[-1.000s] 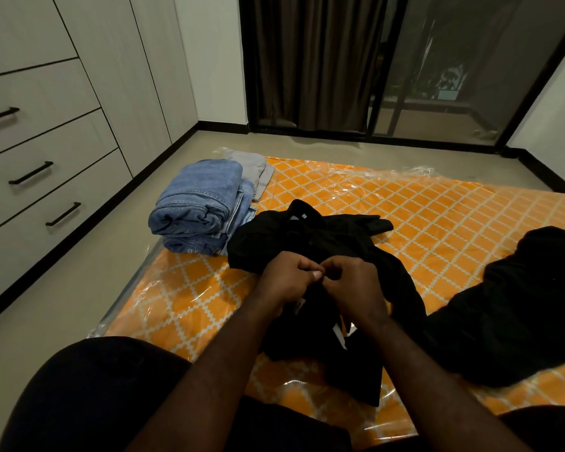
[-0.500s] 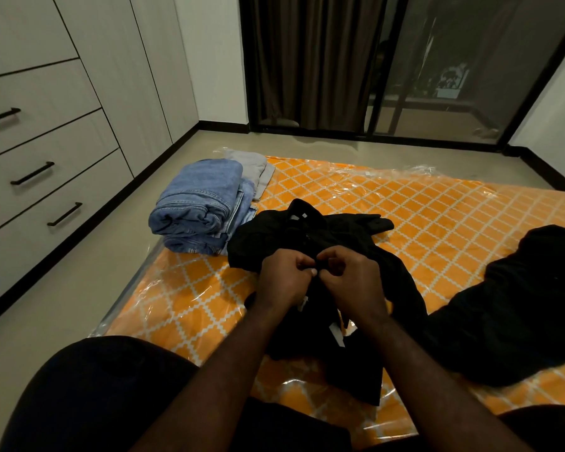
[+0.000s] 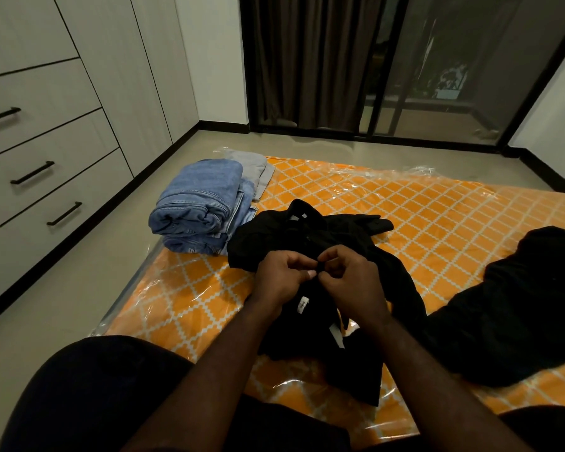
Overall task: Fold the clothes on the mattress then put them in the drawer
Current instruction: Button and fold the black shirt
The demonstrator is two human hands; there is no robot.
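Left edge of mattress (image 3: 437,216): folded jeans (image 3: 196,207) sit stacked at it, with a grey garment (image 3: 255,164) behind them at the far corner. A bare strip of floor (image 3: 79,288) runs between that edge and the drawers (image 3: 46,158), all closed. We note open orange surface beyond and right of the black shirt (image 3: 268,239), up to a second black garment (image 3: 519,305) well apart on the right.

The shirt lies mid-mattress, just beside the jeans. Its long axis runs away from us, collar at the far end and hem nearest our knees. One sleeve reaches right.

Left hand (image 3: 282,278) and right hand (image 3: 353,282) meet over the shirt front, fingers curled, tips pinching the black fabric between them.

The mattress has an orange lattice print under clear plastic wrap. Behind it are a dark curtain (image 3: 307,60) and a glass door (image 3: 454,76).
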